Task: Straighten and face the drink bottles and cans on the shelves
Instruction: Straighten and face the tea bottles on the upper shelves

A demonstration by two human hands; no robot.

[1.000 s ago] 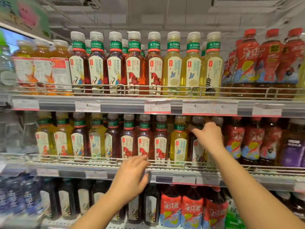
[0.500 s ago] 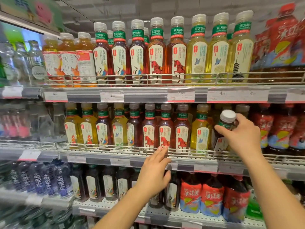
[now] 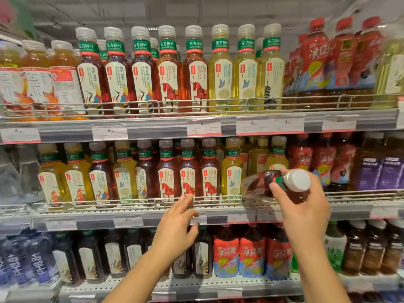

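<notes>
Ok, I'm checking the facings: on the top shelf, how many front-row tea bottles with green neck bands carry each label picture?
Crane-label bottles: 3
Horse-label bottles: 2
Butterfly-label bottles: 2
Pagoda-label bottle: 1
Total: 8

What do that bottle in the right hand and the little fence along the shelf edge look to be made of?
The bottle held by the right hand looks like clear, glossy plastic: dark tea shows through, under a matte white ribbed cap. The fence looks like thin metal wire with a pale cream coating, though coated plastic cannot be ruled out.
</notes>
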